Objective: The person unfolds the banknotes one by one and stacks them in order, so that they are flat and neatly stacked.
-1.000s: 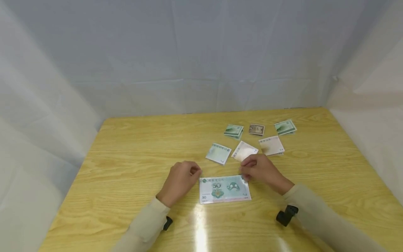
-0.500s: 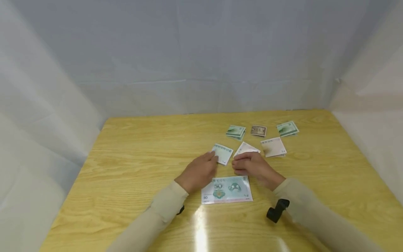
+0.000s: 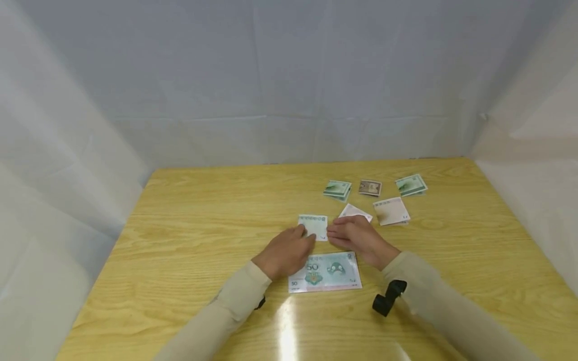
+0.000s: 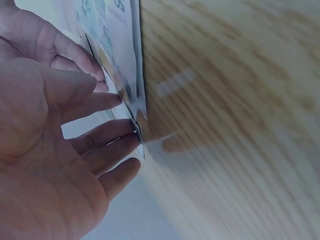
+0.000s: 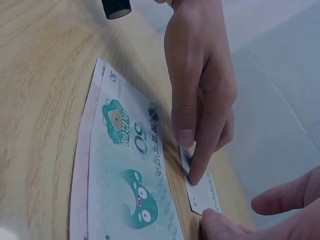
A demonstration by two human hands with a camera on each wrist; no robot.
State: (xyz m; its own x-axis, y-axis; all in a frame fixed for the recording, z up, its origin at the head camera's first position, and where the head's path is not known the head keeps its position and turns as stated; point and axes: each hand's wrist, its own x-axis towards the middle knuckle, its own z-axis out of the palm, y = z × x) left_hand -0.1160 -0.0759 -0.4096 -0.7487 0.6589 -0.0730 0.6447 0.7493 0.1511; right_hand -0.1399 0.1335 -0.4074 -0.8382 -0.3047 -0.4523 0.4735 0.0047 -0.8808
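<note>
In the head view a folded green banknote point(image 3: 317, 226) lies flat between my two hands. My left hand point(image 3: 286, 250) is on its near left part. The right wrist view shows a straight left index finger point(image 5: 200, 162) pressing its surface. At the note's right edge, my right hand point(image 3: 358, 239) has its fingertips close together. Its thumb touches the note's corner in the right wrist view, with another finger standing apart. Closer to me lies an unfolded 50 banknote point(image 3: 336, 281) with a cartoon face, its left part behind my left hand. A pinkish sheet point(image 5: 80, 185) shows under its edge.
Behind my right hand, a pink folded note point(image 3: 356, 211) is partly hidden. Farther right is another pink folded note point(image 3: 392, 210). Two green folded notes and a brown one point(image 3: 370, 187) lie toward the back of the wooden table point(image 3: 203, 215). White sheeting surrounds it.
My left hand has moved right and forward from beside the 50 note onto the folded green note. My right hand has moved left to it. The folded note has turned straighter.
</note>
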